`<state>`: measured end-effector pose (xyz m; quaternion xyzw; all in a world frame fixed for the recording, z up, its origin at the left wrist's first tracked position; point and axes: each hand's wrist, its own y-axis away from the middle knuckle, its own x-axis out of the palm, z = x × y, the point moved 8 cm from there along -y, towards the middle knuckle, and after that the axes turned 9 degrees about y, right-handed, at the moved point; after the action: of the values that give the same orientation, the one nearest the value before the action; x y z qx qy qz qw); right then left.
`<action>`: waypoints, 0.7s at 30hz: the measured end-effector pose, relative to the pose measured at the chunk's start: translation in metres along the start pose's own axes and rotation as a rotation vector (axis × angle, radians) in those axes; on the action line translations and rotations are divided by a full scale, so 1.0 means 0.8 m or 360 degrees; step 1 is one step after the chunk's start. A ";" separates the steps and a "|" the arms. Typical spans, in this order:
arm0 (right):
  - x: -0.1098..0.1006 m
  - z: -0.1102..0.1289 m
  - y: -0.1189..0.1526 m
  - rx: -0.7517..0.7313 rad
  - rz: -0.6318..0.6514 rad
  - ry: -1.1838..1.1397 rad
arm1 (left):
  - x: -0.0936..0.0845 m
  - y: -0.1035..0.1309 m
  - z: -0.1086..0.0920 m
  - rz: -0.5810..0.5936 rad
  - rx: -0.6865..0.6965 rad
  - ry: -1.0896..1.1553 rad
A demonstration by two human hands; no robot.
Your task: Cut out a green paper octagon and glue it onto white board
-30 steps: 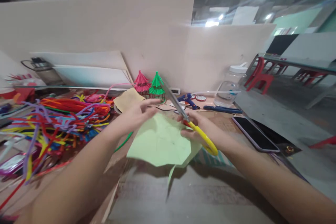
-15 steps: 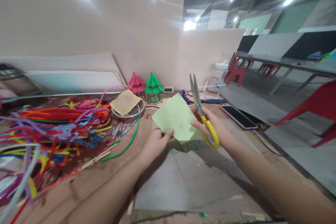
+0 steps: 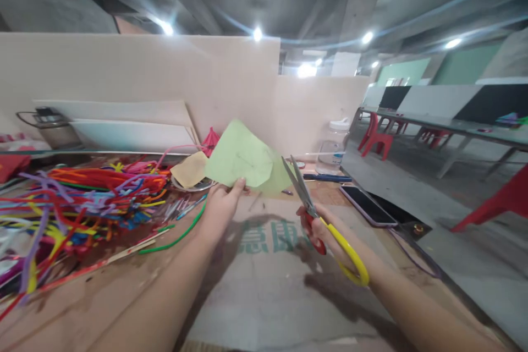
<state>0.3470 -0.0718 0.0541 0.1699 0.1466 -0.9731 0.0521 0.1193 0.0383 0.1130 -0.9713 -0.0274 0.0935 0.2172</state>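
Observation:
Pale green paper [image 3: 243,157] is raised above the table, pinched at its lower edge by my left hand [image 3: 223,203], thumb on top. Faint lines mark its face, and its right part looks blurred. To the right, my right hand [image 3: 330,231] holds scissors [image 3: 303,190] with one yellow and one red handle. The blades are slightly apart, point up and to the left, and do not touch the paper. A flat grey-brown board [image 3: 264,286] with green printed characters lies below both hands.
Colourful pipe cleaners [image 3: 103,192] heap at the left, beside a dish [image 3: 179,184] with tan paper [image 3: 190,169]. A phone [image 3: 369,206], a clear jar [image 3: 331,146] and a dark blue tool [image 3: 328,178] lie or stand at right.
My left hand has moved left with the paper, which now hides the green model. My right hand has let go of the paper's edge, and the scissors have moved down, away from it.

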 end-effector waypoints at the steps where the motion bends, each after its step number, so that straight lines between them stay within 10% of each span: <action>1: 0.008 -0.003 0.002 0.0049 0.0018 -0.0028 | 0.001 0.002 0.007 0.0018 -0.0026 0.0037; 21: 0.011 0.006 0.000 0.0106 0.0013 -0.0012 | 0.020 0.023 -0.010 0.0138 -0.0110 0.0261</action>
<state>0.3371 -0.0736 0.0557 0.1686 0.1131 -0.9779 0.0510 0.1372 0.0202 0.1097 -0.9828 0.0294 0.0219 0.1808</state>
